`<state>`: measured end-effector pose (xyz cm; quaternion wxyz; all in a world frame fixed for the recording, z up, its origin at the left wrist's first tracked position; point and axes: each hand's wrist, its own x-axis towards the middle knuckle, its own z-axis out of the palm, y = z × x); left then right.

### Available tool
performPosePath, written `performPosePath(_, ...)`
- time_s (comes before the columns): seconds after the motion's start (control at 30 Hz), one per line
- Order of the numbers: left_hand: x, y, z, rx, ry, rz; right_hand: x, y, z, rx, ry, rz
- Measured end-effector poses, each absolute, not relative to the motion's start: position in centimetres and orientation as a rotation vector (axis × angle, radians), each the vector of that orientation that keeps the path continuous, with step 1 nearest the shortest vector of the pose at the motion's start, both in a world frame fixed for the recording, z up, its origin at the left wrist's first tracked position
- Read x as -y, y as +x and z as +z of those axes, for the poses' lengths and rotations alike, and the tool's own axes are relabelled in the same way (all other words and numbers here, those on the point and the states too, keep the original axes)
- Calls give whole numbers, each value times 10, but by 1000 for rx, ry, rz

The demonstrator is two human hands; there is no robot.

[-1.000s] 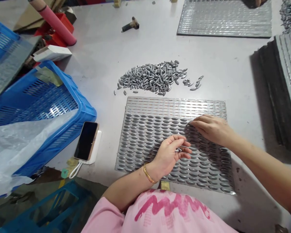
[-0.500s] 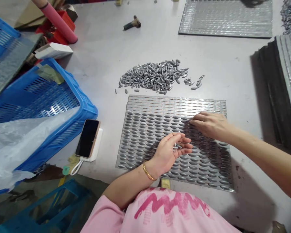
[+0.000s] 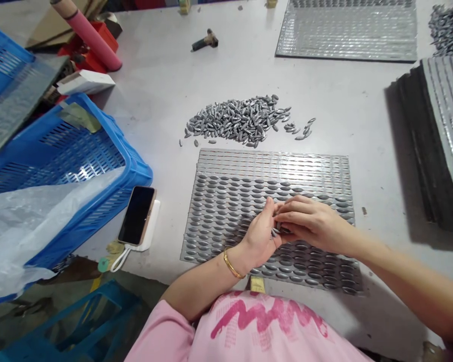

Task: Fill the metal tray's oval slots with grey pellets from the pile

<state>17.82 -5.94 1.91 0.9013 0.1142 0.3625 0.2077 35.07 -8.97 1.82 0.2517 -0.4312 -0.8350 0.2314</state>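
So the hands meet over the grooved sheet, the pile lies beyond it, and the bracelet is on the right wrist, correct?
Not quite: the head view shows the bracelet on the left wrist. The left hand and right hand do meet over the grooved sheet, and the pile lies beyond it.

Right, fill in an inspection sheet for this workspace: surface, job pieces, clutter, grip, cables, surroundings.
Surface: pale table, small dark marks on it.
Job pieces: tray, near rows holding pellets, far rows bare; heap of loose pellets beyond it, a few strays around.
Clutter: phone on a white pad; short tool; blue basket with plastic sheeting.
Grip: left hand cupped with a few pellets; right hand has its fingertips at the left palm, their hold hidden.
Cables: one white loop by the phone.
Surroundings: stack of boards at right; second tray at the far side.
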Motion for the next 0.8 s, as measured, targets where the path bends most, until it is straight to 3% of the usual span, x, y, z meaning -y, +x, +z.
performPosePath(0.27,66,176,7,-810,415,453,107,364,7,2036,-1331,467)
performPosePath(0.53,60,179,3,-853,517,461,104,377,12,1953,-1308,683)
performPosePath(0.73,40,166,26,-886,185,746,73,414,-18,2061,-1498,152)
performPosePath(0.8,43,163,23,-885,89,653,66,420,-28,2153,-1532,70)
